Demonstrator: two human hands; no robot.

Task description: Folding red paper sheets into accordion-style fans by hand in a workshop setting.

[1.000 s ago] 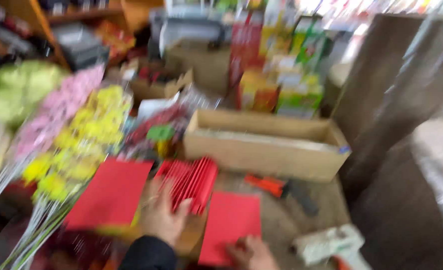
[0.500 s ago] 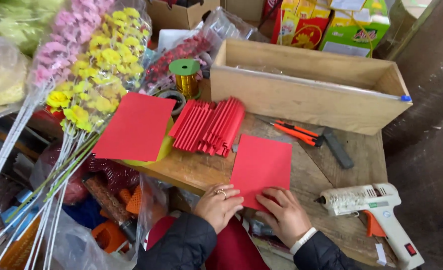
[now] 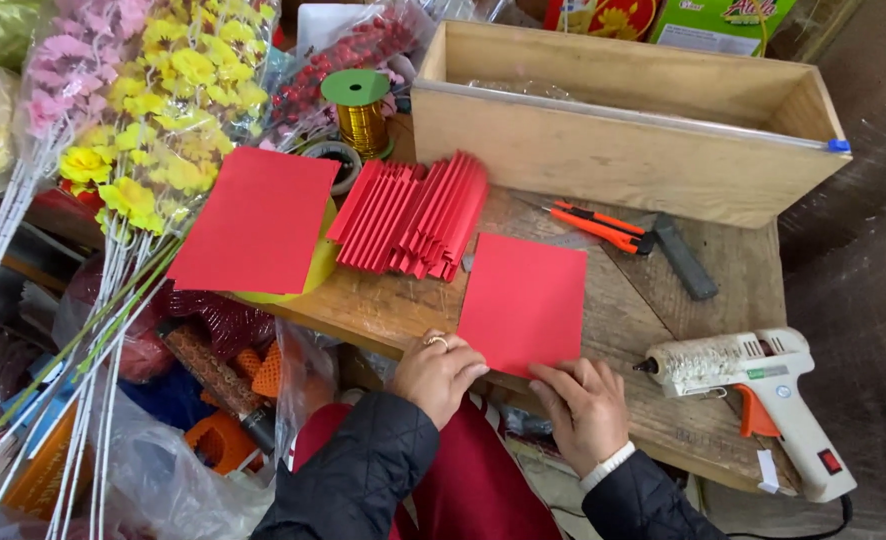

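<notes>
A worn wooden table (image 3: pixel 663 400) carries the work; at its far edge stands a long, open wooden box (image 3: pixel 613 150), its front wall facing the person. To the left, beyond the table's edge, bunches of artificial flowers (image 3: pixel 153 110) in yellow and pink lean on pale stems, with a sprig of red berries (image 3: pixel 333 60) behind them. On the table's left end lies 1 flat red paper sheet (image 3: pixel 253 220), partly over a yellow object, and just beside it a stack of accordion-folded red papers (image 3: pixel 413 215). Nearest the person lies a 2nd red paper sheet (image 3: pixel 523 300), flat, with its near edge at the table's front edge. The left hand (image 3: pixel 438 375) has its fingers curled, their tips touching the sheet's near left corner; the right hand (image 3: pixel 583 405) rests its fingers on the near right edge, pressing rather than clenching; whether either pinches the paper cannot be told. At the right sits a white hot-glue gun (image 3: pixel 743 370) with an orange trigger, nozzle pointing toward the sheet. Between box and sheet lie an orange utility knife (image 3: pixel 598 225) and a dark flat bar (image 3: pixel 685 260). A spool of gold wire (image 3: pixel 358 110) with a green cap stands behind the folded stack.
</notes>
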